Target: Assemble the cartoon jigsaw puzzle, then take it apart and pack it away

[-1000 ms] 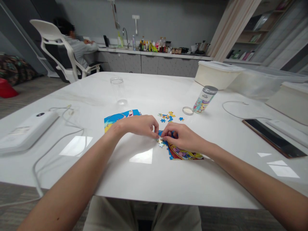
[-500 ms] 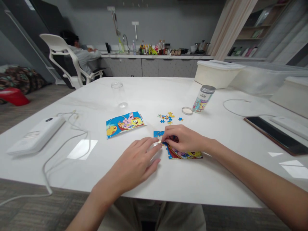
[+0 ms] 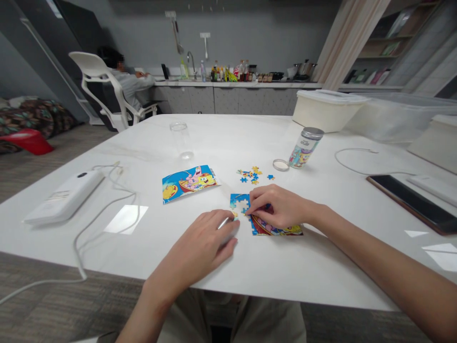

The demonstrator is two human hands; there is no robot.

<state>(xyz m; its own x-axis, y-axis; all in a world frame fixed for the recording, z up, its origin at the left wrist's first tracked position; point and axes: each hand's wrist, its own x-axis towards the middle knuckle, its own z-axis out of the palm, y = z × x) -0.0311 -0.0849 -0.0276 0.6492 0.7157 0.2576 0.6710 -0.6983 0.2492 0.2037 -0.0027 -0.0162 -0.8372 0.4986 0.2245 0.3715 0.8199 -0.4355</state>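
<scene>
Partly joined puzzle (image 3: 276, 230) lay flat on the white tabletop (image 3: 143, 257), near front edge, gap in its left part. Right hand (image 3: 280, 206) rested over it, thumb and fingers in a narrow pinch at the gap; couldn't tell if a piece was between them. Left hand (image 3: 202, 245) was palm down at puzzle's left side, fingers loosely bent, thumb apart, moderately wide; a small piece (image 3: 234, 216) showed by its fingertips. Loose pieces (image 3: 254, 175) sat in a small cluster behind the puzzle, one a bit apart to the right. Picture card (image 3: 191, 183) lay to the left, same cartoon print. Containers: clear jar (image 3: 181, 140) stood upright behind the card, open top, tabletop visible through its walls. Printed can (image 3: 306, 148) stood right of the loose pieces, silver lid on, contents hidden. Round silver-rimmed lid (image 3: 281, 165) lay flat just beside the can. Cream box (image 3: 326, 112), white lid on, was at the far right, contents hidden; clear bin (image 3: 396, 116) next to it, contents too hazy to tell. Another cream box (image 3: 437, 143) was cut off at the right edge of view, inside not visible.
</scene>
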